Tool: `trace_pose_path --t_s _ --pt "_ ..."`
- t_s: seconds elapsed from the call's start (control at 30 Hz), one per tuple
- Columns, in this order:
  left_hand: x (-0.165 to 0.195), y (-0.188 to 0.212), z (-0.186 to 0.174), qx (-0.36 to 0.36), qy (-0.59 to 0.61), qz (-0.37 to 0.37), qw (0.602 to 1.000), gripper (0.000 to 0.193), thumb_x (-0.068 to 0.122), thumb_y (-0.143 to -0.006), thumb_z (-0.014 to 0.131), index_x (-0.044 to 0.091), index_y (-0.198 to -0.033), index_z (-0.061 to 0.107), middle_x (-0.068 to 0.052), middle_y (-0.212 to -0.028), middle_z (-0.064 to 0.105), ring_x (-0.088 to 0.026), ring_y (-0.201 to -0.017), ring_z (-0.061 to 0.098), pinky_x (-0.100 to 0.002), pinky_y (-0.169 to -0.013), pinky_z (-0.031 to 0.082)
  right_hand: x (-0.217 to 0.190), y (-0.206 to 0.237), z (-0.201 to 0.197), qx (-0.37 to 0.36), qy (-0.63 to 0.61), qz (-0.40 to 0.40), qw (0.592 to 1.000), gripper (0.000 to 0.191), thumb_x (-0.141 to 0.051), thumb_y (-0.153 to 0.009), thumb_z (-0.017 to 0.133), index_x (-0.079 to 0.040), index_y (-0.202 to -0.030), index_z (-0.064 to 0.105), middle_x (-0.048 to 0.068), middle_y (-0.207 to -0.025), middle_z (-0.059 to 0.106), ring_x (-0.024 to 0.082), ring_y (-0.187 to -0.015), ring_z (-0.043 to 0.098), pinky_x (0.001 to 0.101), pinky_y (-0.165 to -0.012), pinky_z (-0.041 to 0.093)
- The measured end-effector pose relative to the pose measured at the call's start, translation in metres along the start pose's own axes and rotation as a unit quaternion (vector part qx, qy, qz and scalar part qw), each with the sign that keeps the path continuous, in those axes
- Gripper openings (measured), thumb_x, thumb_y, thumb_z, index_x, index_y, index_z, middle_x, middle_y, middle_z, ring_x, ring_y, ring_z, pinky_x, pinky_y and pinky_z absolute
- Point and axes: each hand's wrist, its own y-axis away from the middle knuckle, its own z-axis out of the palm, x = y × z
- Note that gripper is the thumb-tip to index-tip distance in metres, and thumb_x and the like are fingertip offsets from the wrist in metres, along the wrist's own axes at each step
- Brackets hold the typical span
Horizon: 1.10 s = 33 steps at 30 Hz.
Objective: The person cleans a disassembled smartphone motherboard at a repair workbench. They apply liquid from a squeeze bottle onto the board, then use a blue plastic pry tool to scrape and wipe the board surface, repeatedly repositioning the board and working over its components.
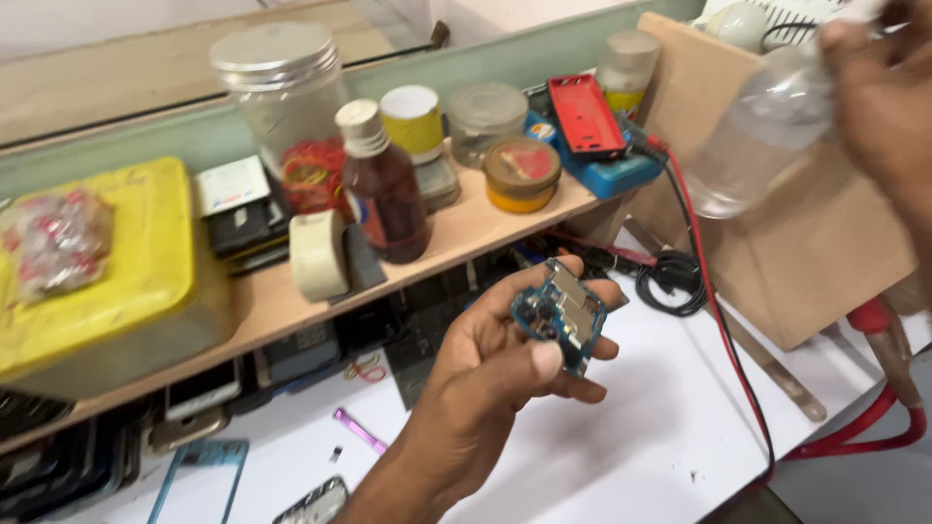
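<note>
The left hand (505,364) holds a small blue circuit board (560,315) pinched between thumb and fingertips, raised above the white worktop (621,446). The right hand (888,107), blurred at the upper right edge, grips a clear plastic bottle (762,136) tilted in the air. Behind, a wooden shelf (466,228) carries a brown bottle (383,184), a roll of tape (318,254), a clear jar (282,87) and a yellow box (126,262). Red and black wires (718,320) run across the worktop.

Small blue circuit board (560,313) held upright, clear plastic bottle (760,144) tilted
</note>
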Motion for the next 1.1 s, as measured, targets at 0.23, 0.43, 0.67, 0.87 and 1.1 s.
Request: trace_pose_path --t_s 0.23,0.43,0.67,0.87,1.1 --pt "0.019 0.085 -0.013 0.011 -0.007 -0.007 1.0 0.088 0.024 -0.078 0.075 -0.004 -0.154 0.039 -0.022 -0.145 0.058 -0.028 -0.114 0.065 -0.043 -0.092 0.06 -0.119 0.037 -0.018 -0.017 -0.037 0.034 0.999 0.023 -0.014 -0.108 0.066 0.001 -0.125 0.062 0.007 -0.109 0.068 0.012 -0.092 0.064 0.0276 -0.078 0.052" --pt "0.025 0.142 -0.037 0.097 -0.006 -0.014 0.995 0.095 0.027 -0.075 0.076 0.002 -0.157 0.036 -0.024 -0.141 0.062 -0.029 -0.109 0.067 -0.042 -0.085 0.06 -0.209 0.091 -0.012 -0.078 -0.096 0.085 0.989 0.028 -0.015 -0.107 0.064 0.0 -0.13 0.061 0.007 -0.114 0.07 0.011 -0.096 0.066 0.0257 -0.08 0.054" --pt "0.028 0.195 -0.087 0.099 -0.022 0.021 0.995 0.095 0.025 -0.077 0.078 0.001 -0.158 0.034 -0.025 -0.143 0.059 -0.03 -0.113 0.066 -0.044 -0.09 0.06 -0.295 0.185 0.025 -0.175 -0.196 0.106 0.959 0.033 -0.013 -0.107 0.063 -0.001 -0.138 0.061 0.007 -0.119 0.072 0.009 -0.102 0.068 0.0239 -0.086 0.056" --pt "0.032 0.218 -0.115 0.155 -0.036 0.031 0.987 0.094 0.021 -0.074 0.076 0.002 -0.156 0.035 -0.023 -0.142 0.058 -0.029 -0.111 0.066 -0.044 -0.089 0.061 -0.326 0.225 0.061 -0.236 -0.09 0.11 0.961 0.034 -0.01 -0.094 0.069 0.002 -0.126 0.067 0.003 -0.106 0.076 0.008 -0.077 0.064 0.0237 -0.07 0.054" --pt "0.032 0.228 -0.123 0.211 -0.027 0.016 0.977 0.093 0.021 -0.073 0.073 0.004 -0.156 0.035 -0.022 -0.141 0.061 -0.024 -0.099 0.067 -0.037 -0.081 0.059 -0.309 0.263 0.088 -0.161 -0.24 0.026 0.957 0.063 -0.006 -0.103 0.061 -0.007 -0.158 0.03 0.016 -0.136 0.061 0.023 -0.127 0.063 0.0352 -0.111 0.049"
